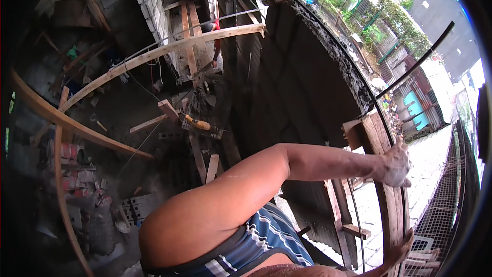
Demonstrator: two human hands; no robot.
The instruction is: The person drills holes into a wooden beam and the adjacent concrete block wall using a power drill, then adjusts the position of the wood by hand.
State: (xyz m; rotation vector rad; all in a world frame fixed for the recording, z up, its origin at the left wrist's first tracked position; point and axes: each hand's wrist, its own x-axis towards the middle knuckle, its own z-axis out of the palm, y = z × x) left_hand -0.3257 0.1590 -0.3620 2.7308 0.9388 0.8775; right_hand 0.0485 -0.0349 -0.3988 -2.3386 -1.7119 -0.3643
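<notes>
At the lower right edge, my right hand (402, 251) is closed round the outer side of an upright-looking wooden beam (380, 133); part of its grip is hidden. Farther up that beam my bare foot (394, 165) is braced, with my bent leg stretched across the view from the lower left. A thin dark metal bar (417, 61) runs along the beam's outer side and branches outward. My left hand does not show.
Far below lie a yellow power tool (199, 123), planks and hollow blocks (136, 210). A long curved timber (169, 47) spans the upper left. Another person's red sleeve (217, 38) shows near the block wall (151, 7). Dark sheeting (302, 77) stands beside my leg; wire mesh (441, 200) is outside.
</notes>
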